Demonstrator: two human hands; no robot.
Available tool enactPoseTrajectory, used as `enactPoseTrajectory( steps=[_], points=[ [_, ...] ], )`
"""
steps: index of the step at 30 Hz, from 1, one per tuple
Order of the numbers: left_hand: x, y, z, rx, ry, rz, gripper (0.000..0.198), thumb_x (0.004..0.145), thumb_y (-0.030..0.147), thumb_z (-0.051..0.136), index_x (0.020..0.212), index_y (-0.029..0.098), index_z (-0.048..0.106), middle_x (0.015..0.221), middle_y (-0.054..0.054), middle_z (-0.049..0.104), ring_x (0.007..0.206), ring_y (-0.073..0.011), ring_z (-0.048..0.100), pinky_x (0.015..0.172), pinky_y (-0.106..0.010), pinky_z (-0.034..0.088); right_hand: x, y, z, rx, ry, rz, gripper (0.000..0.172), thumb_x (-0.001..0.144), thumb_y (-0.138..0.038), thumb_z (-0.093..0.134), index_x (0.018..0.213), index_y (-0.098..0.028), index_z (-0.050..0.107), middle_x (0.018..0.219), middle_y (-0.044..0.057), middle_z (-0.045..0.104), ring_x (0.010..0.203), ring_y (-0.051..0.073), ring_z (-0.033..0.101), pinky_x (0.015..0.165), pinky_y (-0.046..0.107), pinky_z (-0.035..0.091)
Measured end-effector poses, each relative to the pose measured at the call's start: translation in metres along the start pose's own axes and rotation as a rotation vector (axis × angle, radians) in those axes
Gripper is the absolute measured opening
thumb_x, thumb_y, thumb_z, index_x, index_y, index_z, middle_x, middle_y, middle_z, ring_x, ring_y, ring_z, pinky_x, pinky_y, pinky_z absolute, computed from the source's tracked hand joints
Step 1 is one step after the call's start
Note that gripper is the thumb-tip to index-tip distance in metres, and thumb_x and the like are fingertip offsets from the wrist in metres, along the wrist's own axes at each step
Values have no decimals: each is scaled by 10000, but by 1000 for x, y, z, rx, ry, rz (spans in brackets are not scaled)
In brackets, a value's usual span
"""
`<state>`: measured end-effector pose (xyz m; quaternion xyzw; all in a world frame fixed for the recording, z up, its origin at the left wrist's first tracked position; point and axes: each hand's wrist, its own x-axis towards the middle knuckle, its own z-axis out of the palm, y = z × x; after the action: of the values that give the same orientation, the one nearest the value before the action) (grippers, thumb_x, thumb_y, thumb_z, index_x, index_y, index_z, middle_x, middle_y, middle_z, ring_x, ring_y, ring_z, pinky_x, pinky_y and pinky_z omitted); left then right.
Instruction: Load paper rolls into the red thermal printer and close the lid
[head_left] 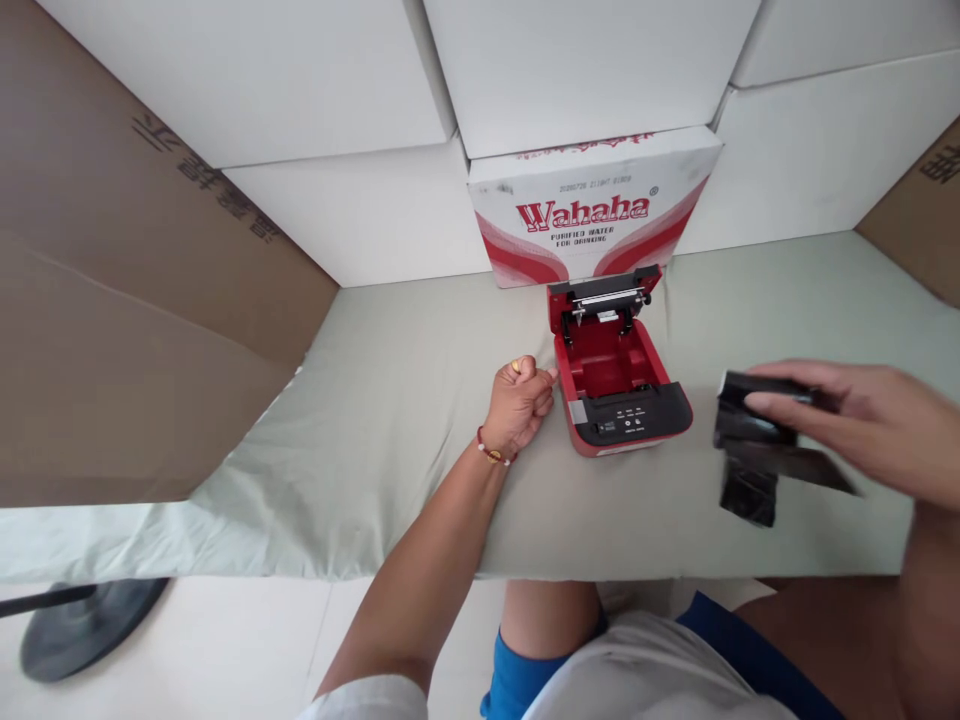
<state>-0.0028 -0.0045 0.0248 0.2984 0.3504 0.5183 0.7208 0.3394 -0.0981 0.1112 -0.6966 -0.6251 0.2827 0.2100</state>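
A small red and black printer [616, 388] stands on the pale green cloth with its lid [604, 296] flipped open toward the back, and its paper bay shows nothing inside. My left hand [519, 402] rests curled into a loose fist on the cloth, its knuckles touching the printer's left side; nothing shows in it. My right hand [847, 420] hovers to the right of the printer, fingers closed on a crumpled black plastic bag [754, 450] that hangs above the cloth, slightly blurred by motion.
A white and red "Wahaha" carton [592, 215] stands right behind the printer. White boxes wall the back, brown cardboard [112, 330] the left and far right. The table's [360, 440] front edge runs just above my knees. A round black stand base [86, 625] sits on the floor at lower left.
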Motion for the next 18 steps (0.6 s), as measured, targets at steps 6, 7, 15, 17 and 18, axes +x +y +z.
enactPoseTrajectory(
  steps=[6, 7, 15, 17, 18],
  points=[
    [2, -1, -5, -34, 2, -44, 724, 532, 76, 866, 665, 242, 174, 486, 156, 306, 385, 11, 173, 411, -189, 107, -11, 15, 60, 82, 88, -30, 611, 939, -735, 666, 1338, -289, 791, 1285, 92, 823, 816, 228, 759, 776, 406, 632],
    [2, -1, -6, -38, -1, -49, 710, 528, 67, 844, 667, 241, 170, 490, 155, 302, 385, 11, 170, 413, -190, 104, -11, 17, 58, 32, 174, -52, 560, 970, -689, 657, 1351, -299, 785, 1311, 86, 808, 766, 197, 723, 757, 388, 611],
    [3, 7, -13, -168, -17, -76, 690, 742, 247, 842, 658, 240, 157, 515, 124, 174, 405, -40, 171, 435, -234, 173, -4, 64, 33, -304, 155, -69, 443, 902, -549, 580, 1191, -301, 807, 1271, 95, 827, 993, 300, 782, 876, 463, 599],
    [3, 10, -13, -231, -10, -118, 660, 914, 362, 752, 636, 242, 165, 519, 108, 151, 411, -60, 153, 437, -255, 175, -2, 71, 42, -331, 150, -69, 483, 912, -544, 555, 1260, -301, 786, 1331, 99, 812, 1060, 315, 789, 897, 470, 611],
    [3, 11, -12, -249, -4, -133, 648, 979, 400, 688, 623, 242, 171, 520, 102, 145, 412, -67, 140, 437, -262, 170, -1, 74, 46, -356, 158, -63, 501, 918, -535, 541, 1287, -291, 776, 1347, 109, 806, 1066, 322, 790, 893, 473, 615]
  ],
)
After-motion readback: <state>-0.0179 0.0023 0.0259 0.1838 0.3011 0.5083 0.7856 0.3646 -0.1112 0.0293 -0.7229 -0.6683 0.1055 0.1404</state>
